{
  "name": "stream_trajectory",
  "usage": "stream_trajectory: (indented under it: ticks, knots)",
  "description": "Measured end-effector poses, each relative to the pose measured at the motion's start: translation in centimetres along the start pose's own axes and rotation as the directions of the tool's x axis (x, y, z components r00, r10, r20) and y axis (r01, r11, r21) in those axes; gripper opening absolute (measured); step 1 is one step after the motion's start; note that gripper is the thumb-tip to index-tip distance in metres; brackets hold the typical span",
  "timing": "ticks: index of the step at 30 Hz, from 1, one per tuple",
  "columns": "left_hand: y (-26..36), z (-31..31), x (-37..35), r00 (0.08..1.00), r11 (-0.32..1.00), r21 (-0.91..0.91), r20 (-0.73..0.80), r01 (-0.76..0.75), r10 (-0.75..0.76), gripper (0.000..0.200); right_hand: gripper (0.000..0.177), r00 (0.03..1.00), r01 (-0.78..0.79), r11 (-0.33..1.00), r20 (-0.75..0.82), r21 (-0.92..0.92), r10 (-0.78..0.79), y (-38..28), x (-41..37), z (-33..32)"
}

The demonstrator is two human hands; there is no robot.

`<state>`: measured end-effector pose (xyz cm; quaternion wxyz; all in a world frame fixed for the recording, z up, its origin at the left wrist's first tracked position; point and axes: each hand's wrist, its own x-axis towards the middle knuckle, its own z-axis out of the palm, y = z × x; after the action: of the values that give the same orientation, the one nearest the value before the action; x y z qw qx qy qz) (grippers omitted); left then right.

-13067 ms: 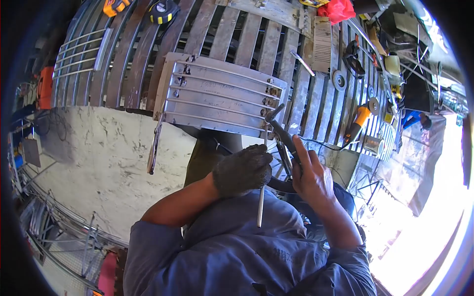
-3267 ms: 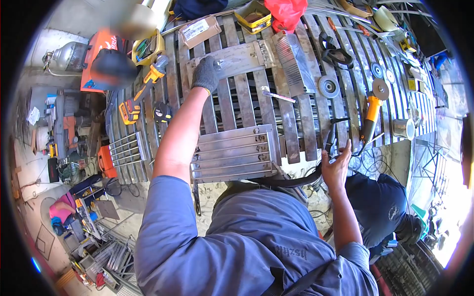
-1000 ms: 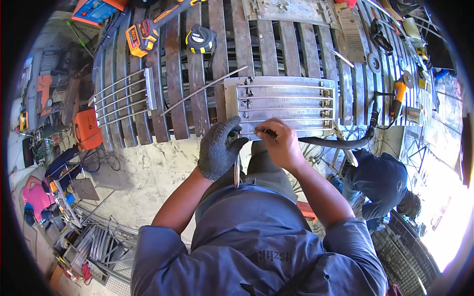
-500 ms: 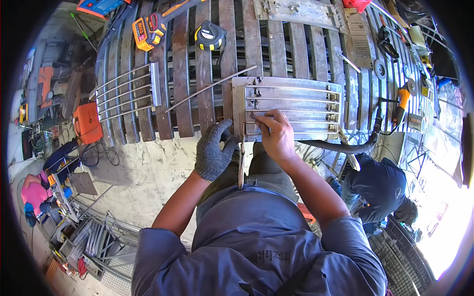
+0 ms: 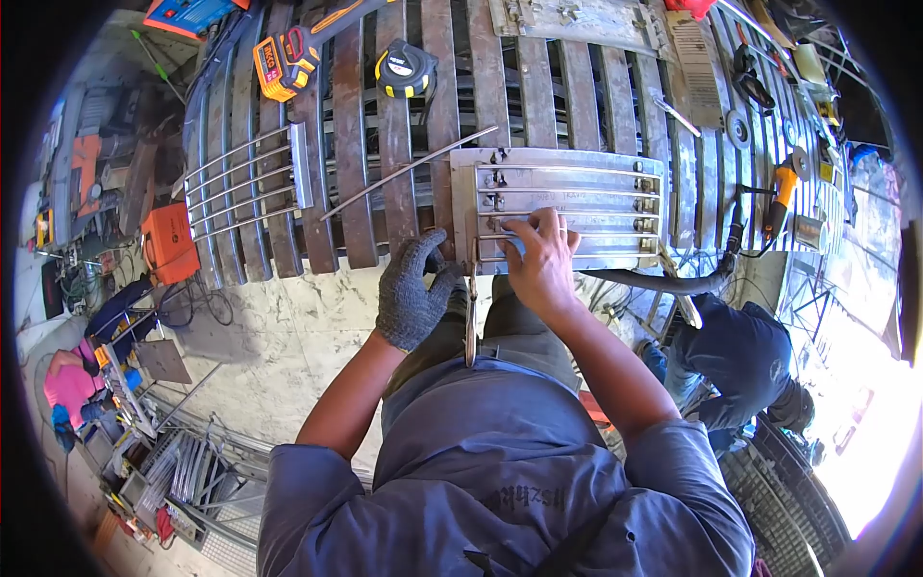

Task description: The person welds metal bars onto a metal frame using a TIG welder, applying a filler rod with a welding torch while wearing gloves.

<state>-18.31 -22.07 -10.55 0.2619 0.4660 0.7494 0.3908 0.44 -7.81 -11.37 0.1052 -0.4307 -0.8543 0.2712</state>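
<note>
Metal plate [image 5: 567,181] meets bench [image 5: 394,135] edge at both hands [image 5: 544,264]; grille [image 5: 302,165] apart.

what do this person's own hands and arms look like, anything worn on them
The left hand wears a dark grey knitted glove reaching the wrist; the right hand is ungloved. Both forearms are bare below the short sleeves of a blue-grey shirt with dark lettering on it.

The glove [image 5: 411,303] is dark grey, the plate [image 5: 606,204] silvery, the tape measure [image 5: 404,69] black and yellow
</note>
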Motion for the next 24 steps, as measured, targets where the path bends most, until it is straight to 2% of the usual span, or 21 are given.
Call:
stream_trajectory:
  ticks: [3,13,24]
  knots:
    - [0.07,0.02,0.14,1.0,1.0,-0.007,0.002,-0.007,0.007,0.055,0.032,1.0,-0.004,1.0,0.005,-0.011,0.004,-0.33,0.0,0.0]
    - [0.31,0.08,0.1,1.0,1.0,0.0,0.009,-0.012,0.012,0.055,0.03,0.999,0.011,0.999,0.037,-0.033,-0.01,-0.48,-0.13,-0.69]
    - [0.62,0.02,0.47,0.999,1.0,0.009,0.029,-0.025,0.025,0.058,0.039,0.999,0.003,1.0,0.042,-0.015,-0.002,-0.25,-0.14,-0.61]
